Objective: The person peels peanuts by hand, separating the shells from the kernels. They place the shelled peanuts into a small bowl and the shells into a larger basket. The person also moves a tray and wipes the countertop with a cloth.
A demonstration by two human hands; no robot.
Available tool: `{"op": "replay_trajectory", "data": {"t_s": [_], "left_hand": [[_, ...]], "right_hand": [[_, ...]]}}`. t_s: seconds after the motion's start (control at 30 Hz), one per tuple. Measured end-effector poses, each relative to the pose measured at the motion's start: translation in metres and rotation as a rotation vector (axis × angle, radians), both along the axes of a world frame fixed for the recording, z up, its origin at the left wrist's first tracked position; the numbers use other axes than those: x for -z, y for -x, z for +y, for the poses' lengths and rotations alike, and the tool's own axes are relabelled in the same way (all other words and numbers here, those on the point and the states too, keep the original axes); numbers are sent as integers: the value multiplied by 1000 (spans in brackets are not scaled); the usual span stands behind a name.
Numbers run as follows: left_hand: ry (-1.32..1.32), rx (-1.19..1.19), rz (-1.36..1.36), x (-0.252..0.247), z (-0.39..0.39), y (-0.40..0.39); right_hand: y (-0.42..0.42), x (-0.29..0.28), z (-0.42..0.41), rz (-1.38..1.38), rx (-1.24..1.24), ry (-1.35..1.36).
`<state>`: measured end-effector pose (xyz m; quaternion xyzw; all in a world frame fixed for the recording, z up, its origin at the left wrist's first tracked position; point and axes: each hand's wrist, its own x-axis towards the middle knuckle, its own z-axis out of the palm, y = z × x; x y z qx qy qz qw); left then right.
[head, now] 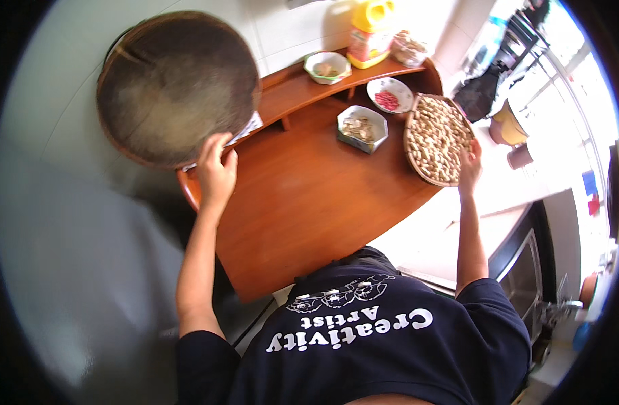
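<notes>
My left hand (pixel 218 164) has its fingers on the lower right rim of a large, dark round woven tray (pixel 177 96). This tray stands tilted up by the wall, its inner face bare with a pale dusty patch. On the other side, my right hand (pixel 470 169) grips the edge of a woven basket (pixel 422 175) full of unshelled peanuts (pixel 437 136). Left of that basket, an octagonal bowl (pixel 360 144) contains what look like peanut shells (pixel 358 128). Behind it, a round white bowl (pixel 395 87) holds pinkish-red peanut kernels (pixel 387 100).
Both bowls stand on a brown wooden desk (pixel 309 197). Its raised shelf (pixel 299 104) carries a green-rimmed bowl (pixel 327 68), a yellow-capped oil jug (pixel 370 38) and a clear container (pixel 408 49). A white counter with a sink (pixel 522 273) lies to the right, and a tiled wall (pixel 284 30) behind.
</notes>
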<state>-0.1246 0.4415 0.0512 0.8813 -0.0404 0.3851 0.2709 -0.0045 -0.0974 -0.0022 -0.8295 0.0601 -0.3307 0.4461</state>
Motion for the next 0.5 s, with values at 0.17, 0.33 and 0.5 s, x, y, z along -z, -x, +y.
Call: {"op": "replay_trajectory", "data": {"t_s": [0.17,0.33,0.5], "left_hand": [[293,209,253,50,-97,-4],[547,395,492,95,-189,-27],[1031,281,720,123,-235,-80]], "right_hand": [[1,19,-126,356,336,38],[-12,61,-156,652,-284,-882],[-7,58,-127,660,-551,-1236]]}}
